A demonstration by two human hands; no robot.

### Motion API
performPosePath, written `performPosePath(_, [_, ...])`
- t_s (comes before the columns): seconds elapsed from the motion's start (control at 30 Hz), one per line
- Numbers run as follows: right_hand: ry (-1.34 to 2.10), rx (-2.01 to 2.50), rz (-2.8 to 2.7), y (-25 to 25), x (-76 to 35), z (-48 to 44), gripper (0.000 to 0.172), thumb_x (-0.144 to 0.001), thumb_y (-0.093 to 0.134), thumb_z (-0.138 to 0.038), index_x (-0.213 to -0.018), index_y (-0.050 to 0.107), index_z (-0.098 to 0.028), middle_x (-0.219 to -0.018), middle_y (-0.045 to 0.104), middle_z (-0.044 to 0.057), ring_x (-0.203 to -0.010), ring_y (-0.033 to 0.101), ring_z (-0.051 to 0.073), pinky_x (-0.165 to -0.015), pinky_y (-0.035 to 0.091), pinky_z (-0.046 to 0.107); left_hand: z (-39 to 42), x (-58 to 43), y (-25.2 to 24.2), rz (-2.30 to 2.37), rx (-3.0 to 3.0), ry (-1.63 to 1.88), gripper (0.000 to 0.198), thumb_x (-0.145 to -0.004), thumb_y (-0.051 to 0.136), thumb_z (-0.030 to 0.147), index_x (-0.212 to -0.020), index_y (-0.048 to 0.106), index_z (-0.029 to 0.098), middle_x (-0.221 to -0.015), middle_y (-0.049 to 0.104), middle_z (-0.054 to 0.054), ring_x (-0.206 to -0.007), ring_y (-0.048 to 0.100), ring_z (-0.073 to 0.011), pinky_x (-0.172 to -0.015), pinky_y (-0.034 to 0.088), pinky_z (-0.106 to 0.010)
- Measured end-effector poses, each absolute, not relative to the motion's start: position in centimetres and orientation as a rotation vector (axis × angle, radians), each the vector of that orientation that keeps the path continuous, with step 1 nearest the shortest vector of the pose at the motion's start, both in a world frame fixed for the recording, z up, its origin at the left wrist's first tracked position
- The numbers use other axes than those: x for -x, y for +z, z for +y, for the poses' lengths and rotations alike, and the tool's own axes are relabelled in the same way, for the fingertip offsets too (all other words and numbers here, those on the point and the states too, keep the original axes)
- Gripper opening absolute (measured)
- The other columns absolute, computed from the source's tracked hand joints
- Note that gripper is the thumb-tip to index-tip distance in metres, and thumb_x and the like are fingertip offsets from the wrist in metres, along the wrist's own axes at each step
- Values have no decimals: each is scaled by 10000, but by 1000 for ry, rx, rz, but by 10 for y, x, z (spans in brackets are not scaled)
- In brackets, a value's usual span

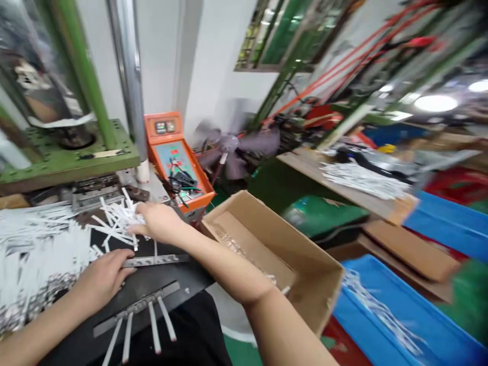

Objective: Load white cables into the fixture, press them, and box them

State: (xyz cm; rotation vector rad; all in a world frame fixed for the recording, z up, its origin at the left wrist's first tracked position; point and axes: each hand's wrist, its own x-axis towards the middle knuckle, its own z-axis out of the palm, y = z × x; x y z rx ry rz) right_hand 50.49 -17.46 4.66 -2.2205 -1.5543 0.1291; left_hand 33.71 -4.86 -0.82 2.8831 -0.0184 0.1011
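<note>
Okay, right hand (158,223) pinching white strips (118,221), left fingers (121,269) together on one metal bar (160,260)

Loose white strips (116,222) lie crisscrossed in a jumbled bunch.

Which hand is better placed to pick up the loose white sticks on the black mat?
Right, probably: the right hand already touches the loose white sticks, while the left hand lies lower, beside a metal strip.
</note>
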Motion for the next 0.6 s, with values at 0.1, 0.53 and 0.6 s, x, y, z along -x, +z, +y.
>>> performPosePath(0.1, [116,2015,-1825,17,-478,-200,261,-866,695,-401,-892,634,-149,-839,672,87,-818,637,249,-742,484,340,-64,-338,-3,8,-2846,101,255,-955,386,265,-1012,613,162,-969,683,-87,-911,664,-228,-799,539,-345])
performPosePath(0.53, [-44,2229,-1314,-36,-484,-327,251,-930,534,-354,-1079,655,-192,-1085,651,167,-1017,601,326,-868,510,502,-47,-255,24,-60,-2838,-344,198,-758,683,186,-948,662,242,-915,671,-29,-836,648,-220,-714,487,-303])
performPosePath(0.6, [56,2031,-1601,-35,-459,-311,255,-908,588,-297,-1143,629,-209,-1257,587,147,-1199,505,331,-1007,427,548,-59,-246,15,-125,-2957,-262,72,-786,636,171,-834,663,217,-811,661,-31,-760,636,-222,-690,479,-319])
